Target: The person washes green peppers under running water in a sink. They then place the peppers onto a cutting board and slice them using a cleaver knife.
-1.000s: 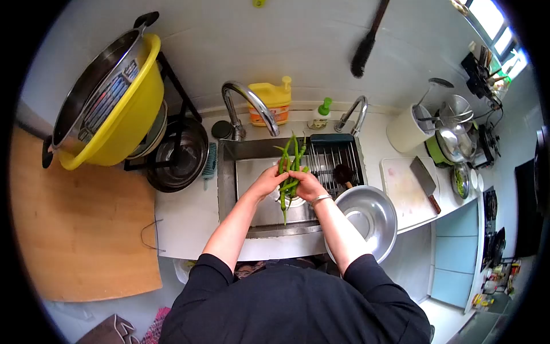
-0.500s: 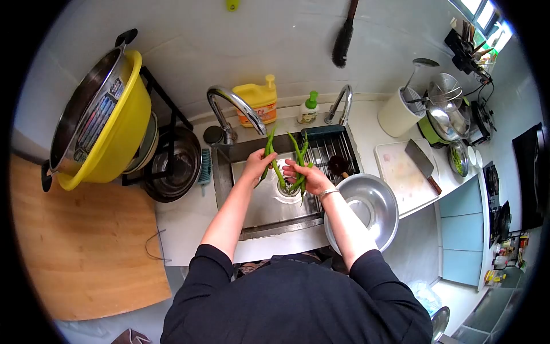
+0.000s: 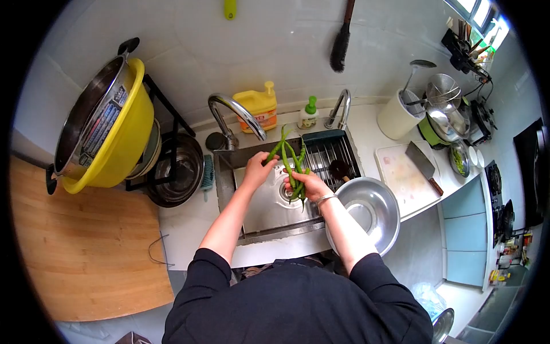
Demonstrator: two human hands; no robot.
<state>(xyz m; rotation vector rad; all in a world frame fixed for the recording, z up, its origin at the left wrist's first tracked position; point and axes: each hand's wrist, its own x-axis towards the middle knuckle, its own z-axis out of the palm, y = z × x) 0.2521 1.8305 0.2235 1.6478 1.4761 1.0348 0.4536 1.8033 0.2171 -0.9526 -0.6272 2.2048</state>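
Observation:
Several long green chili peppers (image 3: 292,163) are gripped in my right hand (image 3: 310,187), over the drain of the steel sink (image 3: 258,215). My left hand (image 3: 256,171) is closed, its fingertips pinching a green pepper at the left of the bunch. The pepper tips point up toward the faucet (image 3: 240,110), and other ends hang below my right hand. A steel bowl (image 3: 391,215) sits beside my right forearm, partly covered by it.
A black drying rack (image 3: 323,153) covers the sink's right side. Further right, a cleaver (image 3: 421,159) lies on a white cutting board (image 3: 395,186). Behind the sink stand a yellow jug (image 3: 258,106) and a soap bottle (image 3: 308,116). A yellow basin (image 3: 123,137) leans at left.
The peppers have come closer together into one bunch in my right hand. My left hand has stayed near the same place, with its pepper now slanting toward the bunch.

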